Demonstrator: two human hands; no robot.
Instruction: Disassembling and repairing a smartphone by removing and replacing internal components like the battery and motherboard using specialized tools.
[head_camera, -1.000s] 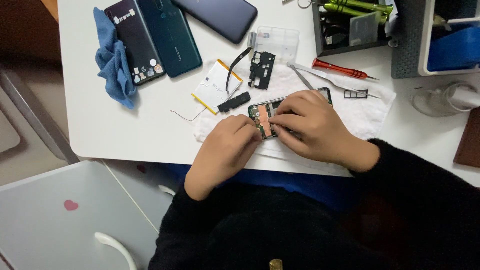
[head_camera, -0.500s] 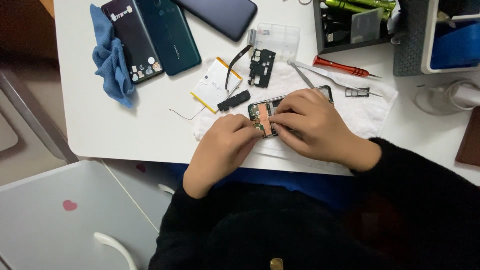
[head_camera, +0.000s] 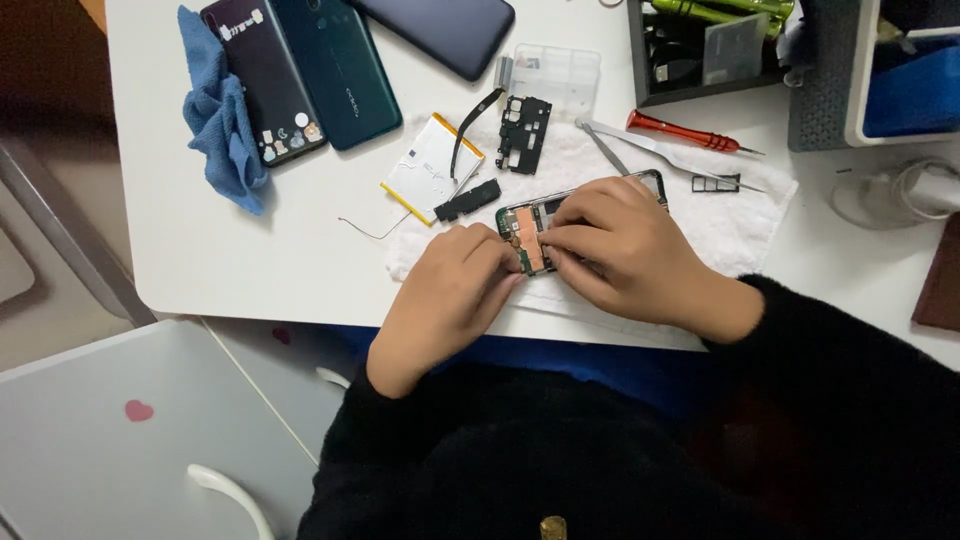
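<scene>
An opened phone (head_camera: 528, 232) with its circuit board bare lies on a white cloth (head_camera: 740, 220) at the table's near edge. My left hand (head_camera: 452, 288) grips the phone's left end with fingers curled against it. My right hand (head_camera: 620, 250) covers most of the phone's body, with the fingertips pinched on the orange part inside it. A white battery with yellow edges (head_camera: 432, 168), a black frame piece (head_camera: 524, 132) and a small black part (head_camera: 468, 200) lie just beyond the phone.
Three phones lie at the back: a black one (head_camera: 262, 80), a green one (head_camera: 336, 70) and a dark blue one (head_camera: 440, 30). A blue cloth (head_camera: 222, 130) is at the left. Metal tweezers (head_camera: 660, 152), a red screwdriver (head_camera: 682, 132), a SIM tray (head_camera: 716, 183) and a tool box (head_camera: 700, 50) are to the right.
Both hands stay on the opened phone; the fingers shift only slightly. The camera view has drifted a little.
</scene>
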